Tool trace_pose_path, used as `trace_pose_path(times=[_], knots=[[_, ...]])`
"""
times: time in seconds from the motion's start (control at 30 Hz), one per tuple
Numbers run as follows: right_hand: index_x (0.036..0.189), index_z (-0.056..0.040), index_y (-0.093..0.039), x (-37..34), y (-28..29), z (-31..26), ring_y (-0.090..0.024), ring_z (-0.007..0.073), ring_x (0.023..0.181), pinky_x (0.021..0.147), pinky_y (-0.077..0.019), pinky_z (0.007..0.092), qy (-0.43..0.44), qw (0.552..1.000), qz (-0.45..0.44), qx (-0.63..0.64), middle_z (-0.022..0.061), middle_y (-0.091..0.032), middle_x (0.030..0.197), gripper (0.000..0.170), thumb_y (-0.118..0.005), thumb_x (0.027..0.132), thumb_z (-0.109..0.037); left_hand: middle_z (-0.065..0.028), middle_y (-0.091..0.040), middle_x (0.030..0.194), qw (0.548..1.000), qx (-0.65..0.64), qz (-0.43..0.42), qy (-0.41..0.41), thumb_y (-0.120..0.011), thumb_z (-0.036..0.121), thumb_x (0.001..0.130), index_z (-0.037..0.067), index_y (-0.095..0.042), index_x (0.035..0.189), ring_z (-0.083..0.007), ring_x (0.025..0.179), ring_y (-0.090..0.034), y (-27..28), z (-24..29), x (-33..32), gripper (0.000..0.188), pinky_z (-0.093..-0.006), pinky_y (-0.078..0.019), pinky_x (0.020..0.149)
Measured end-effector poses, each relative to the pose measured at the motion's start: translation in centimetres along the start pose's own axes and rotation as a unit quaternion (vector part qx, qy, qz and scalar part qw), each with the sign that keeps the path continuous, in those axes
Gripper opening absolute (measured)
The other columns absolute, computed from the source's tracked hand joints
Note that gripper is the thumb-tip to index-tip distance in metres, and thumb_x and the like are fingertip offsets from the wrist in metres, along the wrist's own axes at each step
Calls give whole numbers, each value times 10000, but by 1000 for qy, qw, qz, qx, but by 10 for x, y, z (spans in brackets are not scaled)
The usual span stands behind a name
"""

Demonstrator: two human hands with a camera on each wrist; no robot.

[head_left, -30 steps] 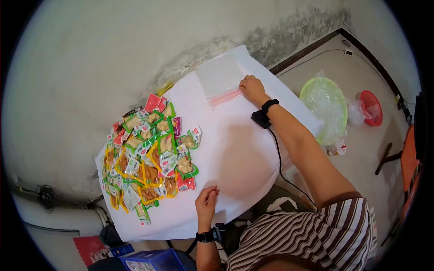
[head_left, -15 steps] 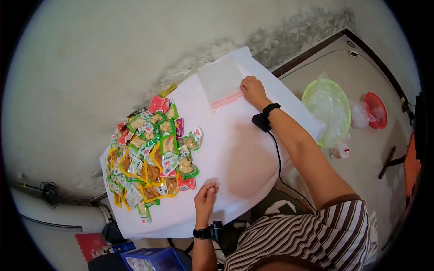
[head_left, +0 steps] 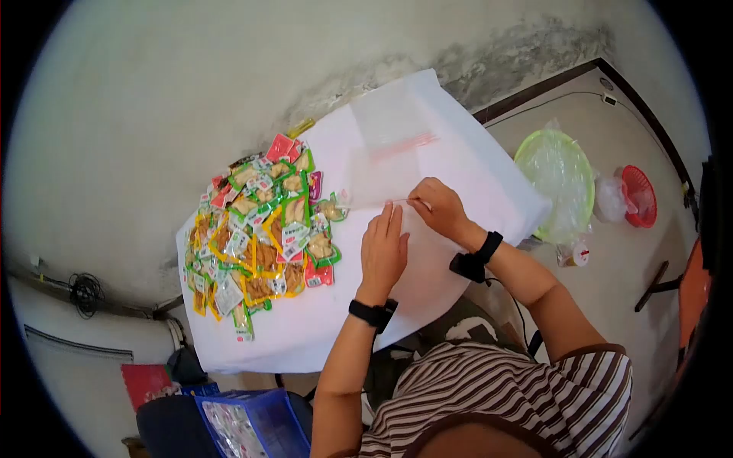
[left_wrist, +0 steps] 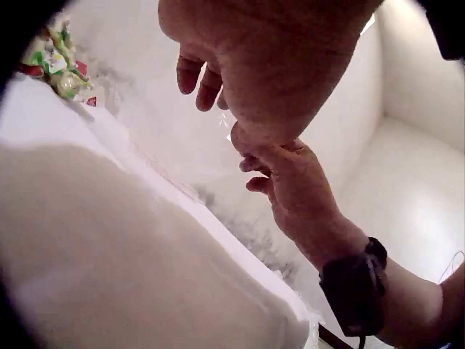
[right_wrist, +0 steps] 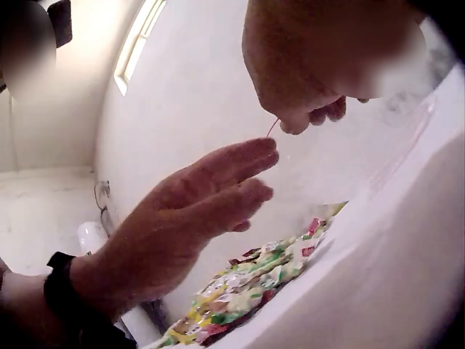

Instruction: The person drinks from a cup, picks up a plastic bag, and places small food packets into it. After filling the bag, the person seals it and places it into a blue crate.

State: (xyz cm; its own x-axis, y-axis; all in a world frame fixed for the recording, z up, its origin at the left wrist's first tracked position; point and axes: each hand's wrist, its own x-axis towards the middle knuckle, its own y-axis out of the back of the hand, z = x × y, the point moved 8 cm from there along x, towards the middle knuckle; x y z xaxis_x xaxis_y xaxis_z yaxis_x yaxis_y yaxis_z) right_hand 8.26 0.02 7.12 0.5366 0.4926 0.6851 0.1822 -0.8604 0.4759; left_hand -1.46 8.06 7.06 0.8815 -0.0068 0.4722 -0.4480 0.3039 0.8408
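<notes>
A clear plastic zip bag is held up over the white-covered table, its red edge towards the person. My right hand pinches this bag at the end of the edge, between thumb and curled fingers. At the same edge is my left hand, fingers stretched out and the fingertips right at the bag. In the right wrist view a thin red line of the bag runs from the right hand's pinch to the left fingertips. More clear bags with pinkish-red zip strips lie flat beyond, near the back of the table.
A heap of packaged snacks in green, yellow and red wrappers covers the table's left side. On the floor at right stand a green basin with clear plastic and a red basket. A blue crate is at lower left.
The right hand has come back from the flat bags towards the person, bringing one bag with it. My left hand has risen from the table's front edge to meet it, its fingers now straightened.
</notes>
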Motion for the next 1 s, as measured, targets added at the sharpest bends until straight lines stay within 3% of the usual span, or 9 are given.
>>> trace_pose_path(times=[0.17, 0.2, 0.27, 0.47, 0.57, 0.77, 0.9, 0.97, 1.0], knots=[[806, -33, -589, -21, 0, -8, -551, 235, 681, 599, -449, 299, -109, 988, 25, 104, 97, -560, 761, 50, -626, 806, -66, -199, -371, 1358, 992, -67, 3, 105, -618, 27, 773, 44, -450, 1278, -318, 967, -543, -7, -2, -8, 532, -374, -490, 783], [806, -33, -589, -21, -1, -10, -551, 235, 681, 599, -449, 299, -105, 989, 24, 105, 97, -560, 761, 50, -626, 806, -66, -199, -371, 1358, 992, -66, 7, 106, -618, 27, 773, 44, -450, 1278, -318, 967, -543, -6, -2, -8, 532, -374, -490, 783], [844, -20, -581, -26, -6, -3, -536, 114, 708, 625, -437, 259, -154, 973, 39, 169, 40, -565, 778, 49, -617, 835, -51, -231, -349, 1365, 992, -58, 26, 107, -613, 28, 776, 46, -477, 1247, -319, 900, -549, 4, -4, -9, 491, -386, -493, 742], [867, 9, -591, -31, -26, -6, -538, 63, 761, 669, -456, 230, -208, 905, 72, 363, 21, -597, 822, 91, -597, 869, -82, -179, -471, 1254, 997, 48, 48, 43, -628, 61, 772, 58, -510, 1207, -301, 878, -555, 31, 4, -1, 451, -376, -500, 712], [888, 7, -589, -26, -21, -13, -526, 50, 773, 686, -449, 219, -199, 913, 76, 348, 13, -598, 834, 87, -580, 884, -79, -141, -523, 1147, 998, 34, 31, 42, -635, 64, 769, 85, -514, 1195, -289, 934, -561, 38, 0, 1, 444, -375, -505, 723], [935, 25, -552, -17, -18, -23, -590, 123, 884, 810, -471, 262, -202, 863, 114, 448, 91, -629, 925, 70, -522, 897, -26, -114, -543, 1013, 996, 53, 53, 51, -655, 83, 755, 88, -534, 1137, -291, 907, -575, 50, 2, 0, 400, -392, -497, 670], [955, 24, -513, -16, -19, -26, -594, 164, 959, 862, -460, 285, -197, 868, 107, 443, 128, -622, 997, 61, -498, 897, 9, -121, -549, 996, 995, 55, 72, 35, -663, 83, 752, 82, -552, 1083, -306, 895, -588, 62, 13, 9, 350, -404, -494, 636], [975, 20, -504, -13, -9, -33, -585, 154, 957, 860, -464, 282, -163, 886, 138, 412, 116, -620, 972, 79, -496, 907, -20, -147, -555, 1052, 984, 30, -108, 141, -667, 141, 766, 61, -561, 1042, -332, 909, -591, 41, -2, 12, 305, -426, -501, 646], [975, 20, -504, -13, -7, -33, -585, 154, 957, 860, -464, 282, -163, 886, 140, 411, 116, -620, 972, 79, -496, 907, -20, -147, -555, 1052, 984, 30, -109, 139, -667, 141, 766, 61, -561, 1042, -332, 909, -591, 45, 0, 16, 305, -426, -501, 646]])
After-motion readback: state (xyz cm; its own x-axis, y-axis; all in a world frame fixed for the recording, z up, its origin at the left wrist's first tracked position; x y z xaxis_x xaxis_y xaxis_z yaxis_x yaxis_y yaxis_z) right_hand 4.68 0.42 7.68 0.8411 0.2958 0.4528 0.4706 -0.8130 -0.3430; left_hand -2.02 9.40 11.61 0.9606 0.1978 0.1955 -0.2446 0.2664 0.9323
